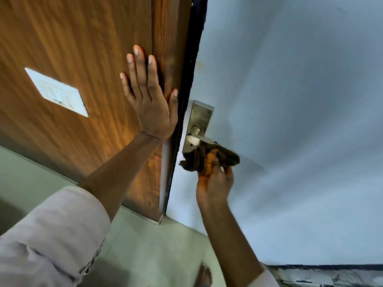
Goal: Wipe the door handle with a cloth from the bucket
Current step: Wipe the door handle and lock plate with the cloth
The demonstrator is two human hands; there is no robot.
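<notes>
- Left hand point(152, 100): laid flat against the brown wooden door point(83, 59), fingers extended and slightly spread, thumb lying along the door's dark edge point(187, 79). It grips nothing.
- Left forearm: bare from wrist to elbow; a pale sleeve point(51, 235) is rolled up at the elbow, lower left.
- Right hand point(214, 183): raised from below, fingers curled shut around a bunched cloth point(209, 157). The individual fingertips are mostly hidden by the fabric and blurred.
- Cloth: dark brown with an orange patch, crumpled, pressed against the outer part of the door handle point(199, 139). Part of it hangs to the left, below the lever.
- Door handle: a metal lever on a rectangular metal plate point(200, 119) with screws at its upper corners, mounted on the pale blue-grey face point(290, 100) to the right of the door's edge. The lever's inner end, near its round collar, is uncovered; its outer end is under the cloth.
- White rectangular plate point(56, 92): fixed on the wooden door face, well to the left of the left hand.
- Floor point(155, 255): pale tiles at the bottom of the view; a bare foot point(205, 274) shows near the lower edge, just left of the right forearm.
</notes>
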